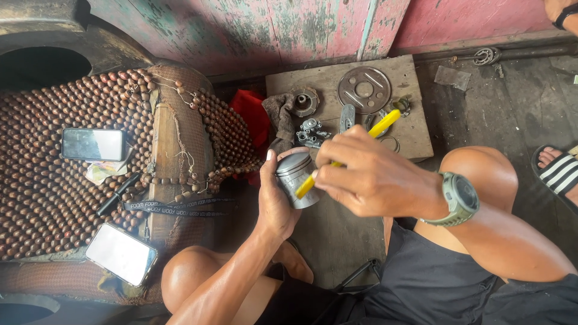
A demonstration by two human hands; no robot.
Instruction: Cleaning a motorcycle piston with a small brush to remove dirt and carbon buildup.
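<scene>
Black shorts (433, 283) and two bare knees fill the lower edge of the view, closest to the camera.

Landmark: the metal piston (297, 179), a grey cylinder with grooves round its upper part, held above the floor between the knees.

Left hand (276, 201): the forearm rises from the lower left and the palm cups the piston from the left. The thumb lies up along its left wall, and the other fingers wrap behind it, out of sight. Grip state: pressed together around the piston.

Right hand (367, 180): the forearm enters from the right, wearing a grey wristwatch (460, 198). The knuckles face up, just right of the piston. Grip state: fingers pinched on a yellow tool (343, 157). The tool's lower end touches the piston's right side; its upper end slants up and to the right, away from the piston.

Surroundings:
- Behind the piston lies a wooden board (415, 129), carrying a round metal disc (363, 89), a small gear part (304, 101) and loose small metal parts (313, 133).
- Left of the piston sits a beaded seat cover (48, 198) with two phones (93, 144) (121, 254) and a black pen (117, 194) on it.
- Far right of the piston, another person's sandalled foot (557, 170) rests on the floor.
</scene>
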